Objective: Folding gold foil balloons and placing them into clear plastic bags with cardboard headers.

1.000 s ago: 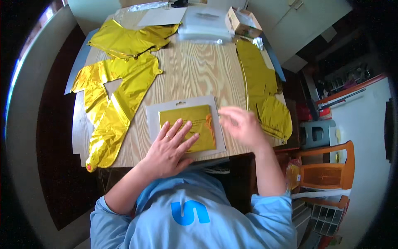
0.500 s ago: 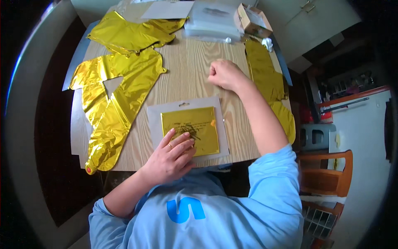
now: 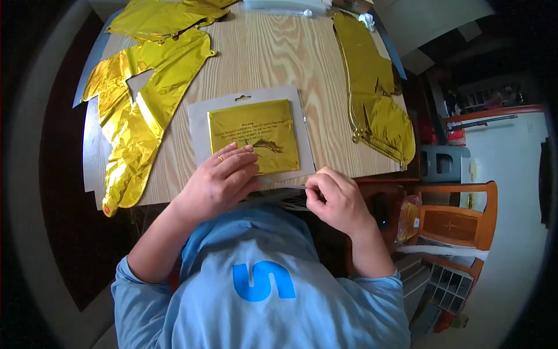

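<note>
In front of me a flat pack [image 3: 197, 125] lies on the table: a folded gold foil sheet [image 3: 250, 113] inside a pale plastic bag with a hang hole at its far edge. My left hand [image 3: 218, 180] rests on the near left part of the pack, fingers stretched over the foil. Just off the pack's near right corner, my right hand [image 3: 337, 198] pinches a thin translucent edge, seemingly the bag's flap. To the left, a gold foil balloon [image 3: 180, 87] is spread flat and uninflated. Another flat gold balloon piece [image 3: 372, 75] lies along the right side.
A further gold foil balloon [image 3: 157, 20] covers the far left of the wooden table [image 3: 261, 52]. Clear plastic bags [image 3: 285, 4] lie at the far edge, with a small white item [image 3: 366, 22] at the far right. A wooden chair [image 3: 450, 224] stands to my right.
My right hand has come from the table's far middle to the pack's near right corner and now pinches a thin edge. My left hand stays on the pack. The view has tilted nearer to me.
</note>
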